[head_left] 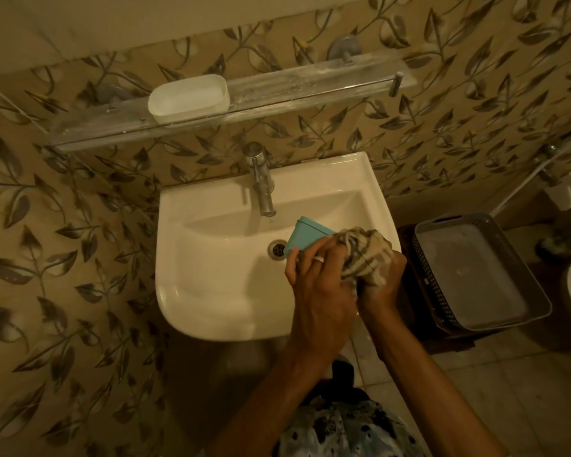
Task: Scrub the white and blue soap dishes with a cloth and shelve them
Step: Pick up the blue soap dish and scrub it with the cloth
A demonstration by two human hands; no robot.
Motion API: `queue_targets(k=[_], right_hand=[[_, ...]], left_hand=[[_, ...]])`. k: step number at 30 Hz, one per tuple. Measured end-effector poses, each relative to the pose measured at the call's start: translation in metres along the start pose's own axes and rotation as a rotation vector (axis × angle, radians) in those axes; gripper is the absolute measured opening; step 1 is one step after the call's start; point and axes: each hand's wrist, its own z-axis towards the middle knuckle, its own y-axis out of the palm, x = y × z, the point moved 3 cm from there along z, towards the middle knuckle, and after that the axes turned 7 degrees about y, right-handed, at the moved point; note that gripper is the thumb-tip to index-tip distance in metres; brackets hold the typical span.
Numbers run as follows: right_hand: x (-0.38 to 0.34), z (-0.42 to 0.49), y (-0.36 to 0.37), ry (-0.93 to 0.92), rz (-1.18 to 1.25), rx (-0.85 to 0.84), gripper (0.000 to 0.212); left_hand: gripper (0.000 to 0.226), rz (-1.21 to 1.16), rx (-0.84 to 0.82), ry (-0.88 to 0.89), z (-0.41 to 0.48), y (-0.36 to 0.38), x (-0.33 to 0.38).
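Over the right side of the white sink (211, 291), my left hand (317, 278) grips the blue soap dish (305, 237), which is tilted with its base toward the drain. My right hand (381, 285) holds a bunched striped cloth (363, 255) pressed against the dish's right end. The white soap dish (188, 98) stands upright on the left part of the glass wall shelf (310, 85) above the tap.
A chrome tap (262, 183) reaches over the basin, and the drain (277, 249) lies just left of the blue dish. A grey perforated basket (475, 272) sits on a dark stool to the right of the sink. A toilet rim shows at the far right edge.
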Motion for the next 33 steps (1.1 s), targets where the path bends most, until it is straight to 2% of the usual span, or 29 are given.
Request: queue_targets(k=[1, 3, 6, 8, 12, 14, 16, 17, 21, 23, 25, 28, 30, 33], right_hand=[[-0.005, 0.002, 0.004, 0.015, -0.009, 0.028, 0.052], [-0.004, 0.009, 0.005, 0.08, -0.032, 0.067, 0.049], [0.001, 0.005, 0.0, 0.157, -0.069, 0.096, 0.044], [0.0, 0.004, 0.002, 0.173, -0.046, 0.094, 0.044], [-0.015, 0.002, 0.005, 0.123, -0.053, 0.147, 0.041], [-0.007, -0.009, -0.004, 0.176, -0.128, 0.01, 0.031], [0.011, -0.023, -0.016, 0.391, -0.128, -0.173, 0.024], [0.013, -0.025, -0.018, 0.434, -0.125, -0.197, 0.022], [-0.016, -0.008, 0.005, 0.076, 0.024, 0.009, 0.035], [-0.019, 0.001, 0.012, 0.066, 0.004, 0.07, 0.04], [-0.01, 0.008, 0.007, 0.173, 0.025, 0.102, 0.04], [-0.004, 0.012, 0.0, 0.228, 0.052, 0.111, 0.04], [-0.002, 0.012, -0.002, 0.255, 0.156, 0.088, 0.037], [-0.002, 0.014, -0.004, 0.303, 0.255, 0.031, 0.036]], left_hand=[[0.037, 0.002, 0.046, -0.023, 0.005, -0.004, -0.01], [0.037, -0.03, 0.081, -0.132, 0.014, -0.012, -0.025], [0.043, -0.129, 0.049, -0.377, 0.032, -0.016, -0.046], [0.044, -0.156, 0.06, -0.429, 0.034, -0.018, -0.048], [0.039, -0.107, 0.082, -0.245, 0.014, -0.009, -0.005], [0.035, -0.053, 0.083, -0.102, -0.001, -0.005, 0.019], [0.036, 0.019, 0.004, 0.032, -0.007, -0.003, 0.028], [0.036, 0.046, -0.04, 0.068, -0.007, -0.002, 0.027], [0.033, 0.015, 0.017, 0.003, 0.007, -0.006, 0.008], [0.033, -0.013, 0.048, -0.033, 0.016, -0.01, -0.004], [0.032, -0.065, 0.044, -0.151, 0.026, -0.015, -0.025], [0.033, -0.262, 0.014, -0.368, 0.044, -0.02, -0.064], [0.029, -0.455, 0.089, -0.554, 0.052, -0.025, -0.087], [0.032, -0.848, 0.289, -0.893, 0.042, -0.025, -0.117]])
